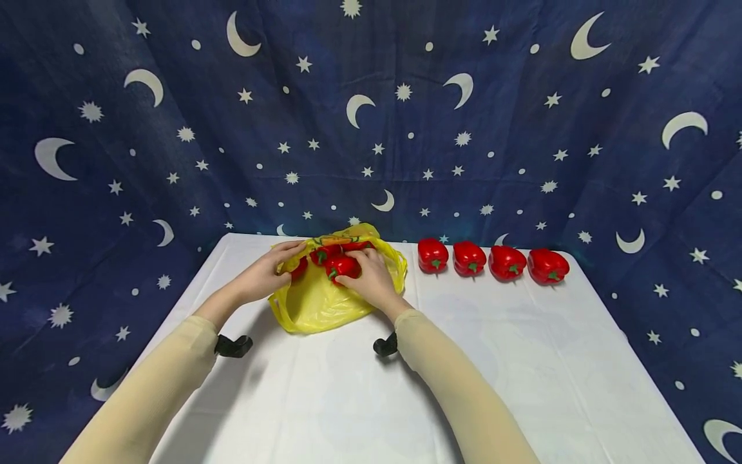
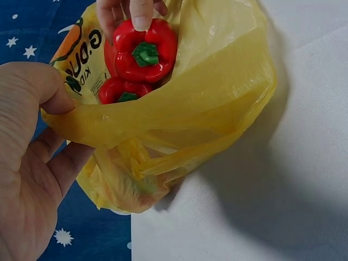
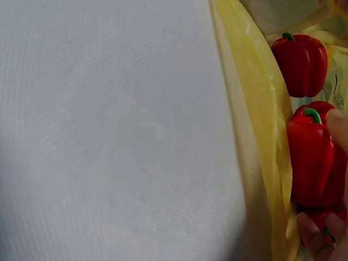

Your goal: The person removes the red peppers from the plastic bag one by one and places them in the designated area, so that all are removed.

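Glossy red pepper (image 2: 144,51) with a green stem, gripped at the mouth of a yellow plastic bag (image 2: 217,103) by the right hand (image 1: 371,278), fingers curled around it. Seen from the left wrist: stem facing the lens, a second pepper (image 2: 122,89) tucked beneath it at 7 o'clock, black lettering on the bag, partly folded and unreadable. From the right wrist only: a third pepper (image 3: 300,64) lying deeper inside, at 12 o'clock from the held one; most of the right hand cut off at the frame edge. Left hand (image 1: 263,274) pinching the bag's rim between thumb and fingers, holding it open. Bag resting at the far middle of the white worktop (image 1: 522,361). At 3 o'clock from the bag, a row of four peppers (image 1: 491,260), visible only from the head camera. Behind, a blue backdrop (image 1: 174,129) of moons and stars.
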{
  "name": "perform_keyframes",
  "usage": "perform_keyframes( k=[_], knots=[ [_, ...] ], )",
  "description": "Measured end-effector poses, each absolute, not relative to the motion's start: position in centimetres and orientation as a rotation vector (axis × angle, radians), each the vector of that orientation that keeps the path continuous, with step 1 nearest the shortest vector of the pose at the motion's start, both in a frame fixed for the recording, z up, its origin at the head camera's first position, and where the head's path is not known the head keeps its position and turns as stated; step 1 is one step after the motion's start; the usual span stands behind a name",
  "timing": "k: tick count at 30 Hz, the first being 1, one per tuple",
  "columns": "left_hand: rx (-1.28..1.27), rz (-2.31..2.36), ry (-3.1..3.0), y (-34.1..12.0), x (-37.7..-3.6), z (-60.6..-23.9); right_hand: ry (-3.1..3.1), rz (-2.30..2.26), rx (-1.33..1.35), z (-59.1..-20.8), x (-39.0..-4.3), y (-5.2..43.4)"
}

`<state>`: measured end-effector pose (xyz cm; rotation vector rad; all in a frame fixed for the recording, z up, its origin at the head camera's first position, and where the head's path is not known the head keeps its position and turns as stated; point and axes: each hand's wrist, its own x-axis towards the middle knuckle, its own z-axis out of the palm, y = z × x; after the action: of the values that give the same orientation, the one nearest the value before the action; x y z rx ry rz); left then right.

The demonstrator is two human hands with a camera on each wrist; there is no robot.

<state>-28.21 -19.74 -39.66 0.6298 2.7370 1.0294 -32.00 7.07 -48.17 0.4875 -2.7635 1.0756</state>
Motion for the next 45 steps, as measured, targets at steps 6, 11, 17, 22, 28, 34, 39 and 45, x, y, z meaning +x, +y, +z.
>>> perform_keyframes(
  k=[6,11,17,22,28,34,39,45],
  knots=[
    [0.657,1.022,2.741,-19.9,-28.2,-39.8,-2.787,1.099,0.535,-48.2,-32.1,7.1],
    [0.659,1.008,2.747,-19.9,-28.5,-39.7,-2.772,1.234,0.638,-47.9,-32.3,7.6],
    [0.648,1.017,2.744,-19.8,-28.6,-39.6,-2.743,1.361,0.739,-48.0,-32.7,8.3],
    [0.634,1.021,2.740,-19.8,-28.5,-39.7,-2.743,1.436,0.775,-48.0,-32.8,8.7],
    [0.618,1.024,2.729,-19.8,-28.4,-39.9,-2.748,1.597,0.704,-48.2,-32.4,8.6],
    [0.652,1.028,2.735,-19.8,-28.3,-40.0,-2.839,1.402,0.610,-48.7,-32.1,7.5],
    [0.691,1.051,2.726,-20.0,-28.2,-40.0,-2.834,1.299,0.522,-48.7,-32.0,6.6],
    [0.680,1.037,2.726,-20.1,-28.2,-39.7,-2.857,1.300,0.593,-48.6,-32.0,6.7]
  ],
)
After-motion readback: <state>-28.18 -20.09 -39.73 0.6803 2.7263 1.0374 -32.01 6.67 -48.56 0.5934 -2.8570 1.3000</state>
